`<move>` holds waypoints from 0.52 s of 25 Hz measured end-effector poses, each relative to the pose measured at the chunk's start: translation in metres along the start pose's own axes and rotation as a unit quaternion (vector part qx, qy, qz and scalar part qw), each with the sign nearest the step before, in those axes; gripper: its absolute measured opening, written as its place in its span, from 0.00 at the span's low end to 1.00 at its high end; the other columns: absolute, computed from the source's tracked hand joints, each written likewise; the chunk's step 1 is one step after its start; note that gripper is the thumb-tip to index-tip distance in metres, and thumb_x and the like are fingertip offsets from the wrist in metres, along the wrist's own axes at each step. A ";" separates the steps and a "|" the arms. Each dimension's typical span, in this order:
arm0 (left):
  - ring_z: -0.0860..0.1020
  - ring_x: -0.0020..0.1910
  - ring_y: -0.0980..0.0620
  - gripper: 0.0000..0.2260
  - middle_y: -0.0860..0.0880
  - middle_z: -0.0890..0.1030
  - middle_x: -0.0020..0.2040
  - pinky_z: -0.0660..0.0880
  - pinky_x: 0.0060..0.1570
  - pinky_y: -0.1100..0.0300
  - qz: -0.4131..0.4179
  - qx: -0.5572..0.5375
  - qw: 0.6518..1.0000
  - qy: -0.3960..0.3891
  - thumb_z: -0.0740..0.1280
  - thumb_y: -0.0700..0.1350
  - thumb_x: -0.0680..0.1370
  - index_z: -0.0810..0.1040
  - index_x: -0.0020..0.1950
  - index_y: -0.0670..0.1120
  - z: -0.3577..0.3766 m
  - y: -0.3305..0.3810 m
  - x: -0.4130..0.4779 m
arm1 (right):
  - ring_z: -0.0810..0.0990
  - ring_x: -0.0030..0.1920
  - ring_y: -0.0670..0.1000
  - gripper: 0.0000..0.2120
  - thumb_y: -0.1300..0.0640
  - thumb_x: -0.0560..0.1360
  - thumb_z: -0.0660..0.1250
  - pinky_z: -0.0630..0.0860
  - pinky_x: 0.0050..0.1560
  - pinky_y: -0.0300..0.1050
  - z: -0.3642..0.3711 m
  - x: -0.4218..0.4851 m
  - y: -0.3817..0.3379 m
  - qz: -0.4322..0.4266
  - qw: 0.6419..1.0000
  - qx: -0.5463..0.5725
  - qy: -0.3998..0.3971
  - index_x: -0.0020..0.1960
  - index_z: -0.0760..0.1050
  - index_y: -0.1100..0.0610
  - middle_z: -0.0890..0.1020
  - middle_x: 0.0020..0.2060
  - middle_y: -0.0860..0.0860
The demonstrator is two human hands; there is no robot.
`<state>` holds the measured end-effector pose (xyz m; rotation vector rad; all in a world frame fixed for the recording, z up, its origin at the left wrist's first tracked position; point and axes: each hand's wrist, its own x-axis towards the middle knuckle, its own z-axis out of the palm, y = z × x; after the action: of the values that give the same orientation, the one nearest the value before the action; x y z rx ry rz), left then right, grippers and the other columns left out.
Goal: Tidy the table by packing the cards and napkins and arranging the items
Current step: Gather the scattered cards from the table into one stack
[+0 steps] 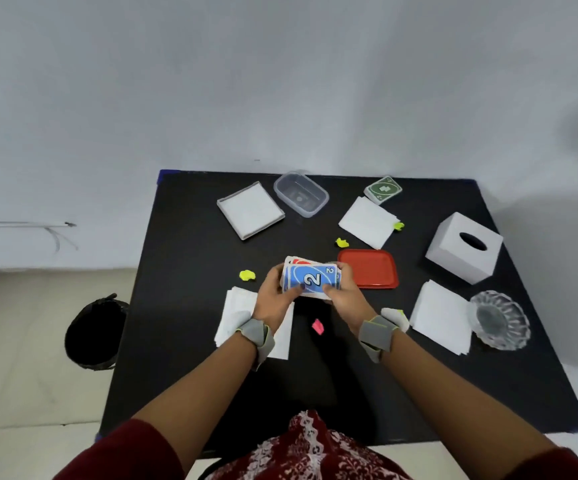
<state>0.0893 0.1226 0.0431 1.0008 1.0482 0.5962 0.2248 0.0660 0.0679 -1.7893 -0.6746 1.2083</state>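
Both hands work over the table centre. Left hand [273, 299] and right hand [344, 294] hold one card stack [310, 278] between them, fingers curled round its short ends and thumbs on top. A blue 2 faces up, with red cards fanned out behind it. The stack is held over the table [190, 341], just left of the red lid [370, 268], which lies flat.

Far edge: green deck [383, 189] lies on the table. The clear tub [300, 194] is open, with something dark in or under it that is too blurred to tell. White tray [250, 209] sits left of the tub.

Napkins, three flat piles:
- near napkin [235, 317], under the left wrist
- far napkin [367, 221], between green deck and red lid
- right napkin [441, 317], its corner touching the glass dish [499, 320]

Tissue box [464, 247] stands beyond the dish.

Scraps: yellow bit [247, 275] left of the hands, second yellow bit [342, 242] beyond the lid, third yellow bit [398, 225] at the far napkin's edge. Pink bit [317, 326] lies between the wrists.

Black bin [95, 332] stands on the floor, left of the table.
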 end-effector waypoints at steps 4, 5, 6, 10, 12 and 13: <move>0.79 0.54 0.45 0.16 0.44 0.81 0.55 0.71 0.48 0.62 0.021 0.259 0.963 0.069 0.67 0.44 0.75 0.69 0.61 0.43 0.067 -0.035 -0.018 | 0.76 0.56 0.51 0.20 0.70 0.77 0.57 0.71 0.56 0.31 -0.055 -0.015 0.045 -0.142 0.981 -0.134 0.016 0.61 0.61 0.50 0.74 0.56 0.53; 0.78 0.56 0.46 0.16 0.46 0.81 0.57 0.68 0.48 0.66 0.043 0.278 0.956 0.080 0.66 0.43 0.76 0.70 0.63 0.44 0.075 -0.041 -0.020 | 0.76 0.54 0.51 0.19 0.70 0.76 0.57 0.70 0.55 0.29 -0.064 -0.017 0.053 -0.161 0.976 -0.144 0.027 0.60 0.62 0.51 0.75 0.55 0.53; 0.77 0.59 0.48 0.17 0.47 0.80 0.59 0.67 0.52 0.69 0.063 0.283 0.954 0.080 0.65 0.42 0.76 0.71 0.65 0.45 0.080 -0.045 -0.020 | 0.76 0.53 0.51 0.17 0.70 0.76 0.58 0.70 0.53 0.28 -0.071 -0.018 0.062 -0.177 0.972 -0.151 0.036 0.59 0.63 0.52 0.75 0.53 0.53; 0.75 0.64 0.51 0.19 0.49 0.78 0.64 0.67 0.60 0.66 0.040 0.246 0.965 0.082 0.63 0.40 0.78 0.70 0.69 0.51 0.099 -0.051 -0.025 | 0.76 0.48 0.51 0.15 0.72 0.75 0.58 0.71 0.51 0.40 -0.088 -0.014 0.091 -0.190 0.969 -0.152 0.042 0.54 0.64 0.54 0.76 0.48 0.53; 0.72 0.67 0.51 0.23 0.49 0.75 0.67 0.66 0.65 0.63 0.032 0.251 0.963 0.089 0.62 0.39 0.78 0.65 0.72 0.52 0.105 -0.060 -0.028 | 0.76 0.51 0.50 0.19 0.74 0.73 0.58 0.73 0.55 0.43 -0.087 -0.012 0.096 -0.194 0.969 -0.148 0.025 0.58 0.65 0.56 0.76 0.51 0.52; 0.71 0.67 0.51 0.25 0.48 0.74 0.68 0.65 0.67 0.61 0.032 0.252 0.963 0.095 0.61 0.38 0.78 0.63 0.73 0.52 0.107 -0.063 -0.030 | 0.76 0.55 0.49 0.23 0.74 0.71 0.58 0.73 0.58 0.40 -0.086 -0.011 0.097 -0.198 0.969 -0.147 0.017 0.63 0.65 0.58 0.75 0.54 0.52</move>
<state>0.1714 0.0287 0.0158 1.4469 1.3812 0.4937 0.2971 -0.0202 0.0030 -1.7917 -1.1790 0.8375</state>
